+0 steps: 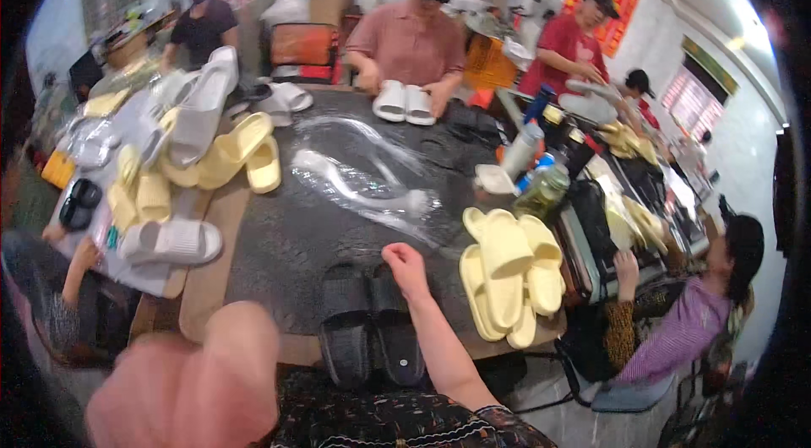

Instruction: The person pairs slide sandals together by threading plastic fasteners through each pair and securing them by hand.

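Observation:
My right hand [405, 266] reaches forward over a dark table [287, 237], fingers curled, at the far end of a pair of black slippers [372, 325] lying side by side at the near edge. I see nothing inside the hand. A large blurred pink shape, my left hand [190, 385], sits very close to the camera at the lower left; its fingers cannot be made out. A stack of pale yellow slippers [507, 279] lies just right of my right hand.
Clear plastic bags [363, 173] lie mid-table. More yellow slippers [232, 152] and white slippers [173, 241] are piled at left. A person opposite holds a white pair [404, 102]. Bottles [541, 190] stand at right, beside a seated person in purple [693, 321].

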Available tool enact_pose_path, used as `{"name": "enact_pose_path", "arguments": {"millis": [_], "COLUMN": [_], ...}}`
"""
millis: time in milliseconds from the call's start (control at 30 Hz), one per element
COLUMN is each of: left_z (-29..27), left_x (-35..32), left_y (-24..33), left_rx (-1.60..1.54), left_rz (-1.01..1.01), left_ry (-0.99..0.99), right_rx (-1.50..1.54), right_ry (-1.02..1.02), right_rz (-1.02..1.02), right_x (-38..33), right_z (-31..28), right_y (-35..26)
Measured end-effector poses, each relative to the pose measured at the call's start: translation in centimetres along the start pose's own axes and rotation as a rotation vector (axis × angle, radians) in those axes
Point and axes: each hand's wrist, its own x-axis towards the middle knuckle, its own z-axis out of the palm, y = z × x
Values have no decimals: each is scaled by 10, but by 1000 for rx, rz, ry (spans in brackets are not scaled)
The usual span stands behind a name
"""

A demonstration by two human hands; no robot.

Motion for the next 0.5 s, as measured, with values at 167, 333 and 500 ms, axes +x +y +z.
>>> {"name": "enact_pose_path", "arguments": {"millis": [167, 333, 500], "left_z": [-12, -7, -11], "left_x": [-20, -19, -17], "left_y": [-46, -44, -56], "left_rx": [-44, 146, 222], "left_rz": [-444, -447, -468], "left_ry": [459, 431, 362], "right_rx": [30, 19, 30], "right_ry": [52, -3, -4], "right_rz": [18, 3, 15], "right_x": [2, 1, 3], "right_z": [-12, -12, -17], "right_y": [0, -6, -1]}}
